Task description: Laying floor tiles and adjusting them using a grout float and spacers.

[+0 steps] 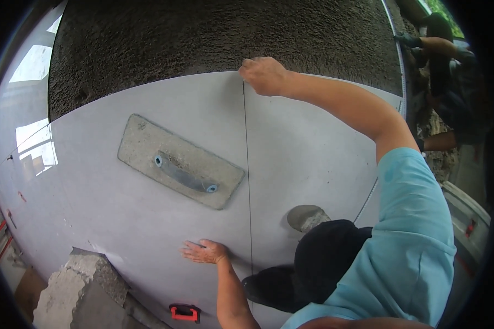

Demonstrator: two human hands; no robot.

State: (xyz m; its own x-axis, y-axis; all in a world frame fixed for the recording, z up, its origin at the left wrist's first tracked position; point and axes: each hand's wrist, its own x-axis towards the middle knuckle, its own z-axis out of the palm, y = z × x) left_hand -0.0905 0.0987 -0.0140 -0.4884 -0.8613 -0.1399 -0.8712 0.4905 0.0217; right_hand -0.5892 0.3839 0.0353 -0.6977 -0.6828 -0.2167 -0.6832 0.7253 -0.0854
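Observation:
My right hand is closed at the far edge of the pale grey floor tiles, right at the top of the thin joint between two tiles. Whatever its fingertips grip, if anything, is hidden. My left hand lies flat on the left tile with its fingers spread, empty. Between the hands, a mortar-crusted rectangular float rests on the left tile, its curved grey handle facing up. Dark, rough mortar stretches beyond the tile edge.
A red-handled tool lies near the front edge, beside a broken concrete chunk at the lower left. My knee and dirty shoe rest on the right tile. Another person's gloved hand is beyond a pale strip at right.

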